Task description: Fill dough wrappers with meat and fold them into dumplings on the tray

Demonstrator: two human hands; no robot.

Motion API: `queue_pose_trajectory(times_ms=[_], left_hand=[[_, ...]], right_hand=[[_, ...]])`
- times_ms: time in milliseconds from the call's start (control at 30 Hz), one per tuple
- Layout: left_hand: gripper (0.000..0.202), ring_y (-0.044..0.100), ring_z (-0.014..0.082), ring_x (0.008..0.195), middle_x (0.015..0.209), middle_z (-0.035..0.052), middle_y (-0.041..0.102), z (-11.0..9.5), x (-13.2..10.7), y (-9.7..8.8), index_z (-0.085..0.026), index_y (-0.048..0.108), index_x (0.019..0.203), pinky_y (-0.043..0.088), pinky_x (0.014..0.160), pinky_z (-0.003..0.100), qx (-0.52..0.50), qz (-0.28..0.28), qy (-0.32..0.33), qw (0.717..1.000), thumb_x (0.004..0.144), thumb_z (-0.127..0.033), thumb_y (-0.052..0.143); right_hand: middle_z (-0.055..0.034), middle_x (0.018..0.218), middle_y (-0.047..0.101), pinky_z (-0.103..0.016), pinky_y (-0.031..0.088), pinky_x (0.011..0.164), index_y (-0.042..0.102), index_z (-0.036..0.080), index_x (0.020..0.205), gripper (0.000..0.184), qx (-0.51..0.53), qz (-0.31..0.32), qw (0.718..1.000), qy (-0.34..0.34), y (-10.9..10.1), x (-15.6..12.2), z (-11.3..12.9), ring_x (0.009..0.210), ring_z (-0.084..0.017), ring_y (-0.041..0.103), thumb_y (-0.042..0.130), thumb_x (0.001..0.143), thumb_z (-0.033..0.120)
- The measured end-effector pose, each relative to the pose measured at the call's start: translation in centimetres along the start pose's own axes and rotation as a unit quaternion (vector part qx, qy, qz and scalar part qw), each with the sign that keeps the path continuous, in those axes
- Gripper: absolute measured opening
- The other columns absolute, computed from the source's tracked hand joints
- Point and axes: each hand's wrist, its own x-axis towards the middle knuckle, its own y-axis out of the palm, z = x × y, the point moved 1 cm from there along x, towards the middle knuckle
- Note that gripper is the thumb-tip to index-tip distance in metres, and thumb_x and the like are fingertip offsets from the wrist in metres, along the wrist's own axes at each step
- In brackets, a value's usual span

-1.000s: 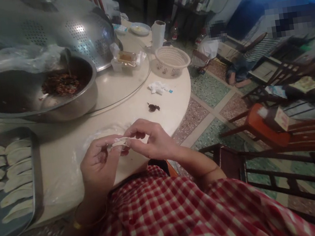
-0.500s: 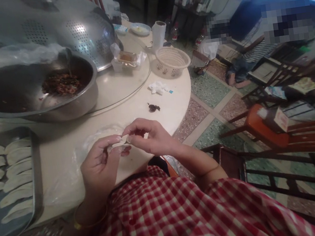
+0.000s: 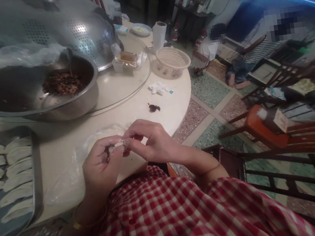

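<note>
A pale dumpling (image 3: 118, 143) sits between my two hands above the table's near edge, mostly covered by fingers. My left hand (image 3: 102, 162) is closed around its left side, with the thumb along the front. The fingertips of my right hand (image 3: 150, 140) pinch the dumpling's right end. To the left, a metal tray (image 3: 35, 161) carries rows of folded dumplings (image 3: 17, 181). Behind it stands a wide steel bowl (image 3: 66, 113) with a dark minced filling (image 3: 63, 84) and a spoon handle (image 3: 69, 60). Clear plastic wrap (image 3: 67, 186) lies under and beside my left hand.
A perforated steel dome (image 3: 85, 34) and a lidded plastic box (image 3: 128, 60) stand on the glass turntable. A beige basket (image 3: 173, 63), crumpled tissue (image 3: 158, 88) and a small dark object (image 3: 154, 107) lie to the right. Chairs (image 3: 259, 128) and two people are beyond.
My right hand has shifted slightly down and in toward my left. The fingertips are closer together, and less of the dumpling shows between them.
</note>
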Motion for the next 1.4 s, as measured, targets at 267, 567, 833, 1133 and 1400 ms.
queue_pose_trajectory(times_ms=[267, 567, 833, 1133, 1400], left_hand=[[0.014, 0.074, 0.012, 0.064, 0.08, -0.0018, 0.079, -0.3, 0.4, 0.1, -0.023, 0.073, 0.092, 0.063, 0.059, 0.019, 0.01, -0.017, 0.01, 1.0, 0.08, -0.015, 0.072], [0.013, 0.074, 0.0138, 0.066, 0.084, 0.0005, 0.079, 1.1, 0.1, -0.5, -0.022, 0.075, 0.095, 0.063, 0.061, 0.023, 0.018, -0.047, -0.043, 0.998, 0.089, -0.034, 0.073], [0.009, 0.074, 0.0122, 0.07, 0.09, -0.0002, 0.081, 1.4, 0.0, 0.0, -0.024, 0.072, 0.093, 0.064, 0.064, 0.021, -0.052, -0.042, -0.036, 0.997, 0.088, -0.031, 0.075], [0.011, 0.075, 0.0126, 0.072, 0.091, -0.0003, 0.08, 1.0, -0.1, -0.2, -0.024, 0.076, 0.099, 0.064, 0.065, 0.021, 0.037, -0.01, -0.003, 0.999, 0.089, -0.025, 0.07], [0.012, 0.075, 0.0148, 0.074, 0.096, 0.0015, 0.08, 0.8, -0.4, 0.0, -0.024, 0.072, 0.096, 0.065, 0.064, 0.025, 0.016, -0.014, -0.018, 1.0, 0.09, -0.034, 0.072]], right_hand=[[-0.0082, 0.084, 0.07, -0.031, 0.057, 0.079, 0.072, 0.012, 0.093, 0.029, -0.094, 0.021, 0.992, -0.08, 0.4, 0.0, 0.4, 0.081, -0.016, 0.064, 0.047, 0.102, 0.022], [-0.0095, 0.104, 0.078, -0.032, 0.058, 0.089, 0.068, 0.015, 0.109, 0.019, -0.06, -0.061, 0.991, -0.107, 0.1, -0.3, -0.1, 0.095, -0.016, 0.071, 0.054, 0.101, 0.025], [-0.0103, 0.092, 0.075, -0.035, 0.059, 0.08, 0.073, 0.016, 0.099, 0.024, -0.133, -0.146, 0.973, -0.118, 2.8, -1.8, -2.4, 0.087, -0.019, 0.068, 0.059, 0.1, 0.036], [-0.0096, 0.089, 0.073, -0.032, 0.058, 0.075, 0.075, 0.015, 0.101, 0.025, -0.169, -0.157, 0.96, -0.161, 3.0, -1.8, -2.1, 0.083, -0.017, 0.068, 0.053, 0.104, 0.025], [-0.0101, 0.091, 0.074, -0.036, 0.059, 0.076, 0.074, 0.016, 0.099, 0.025, -0.102, -0.144, 0.979, -0.099, 2.2, -2.2, -1.9, 0.084, -0.019, 0.067, 0.055, 0.101, 0.033]])
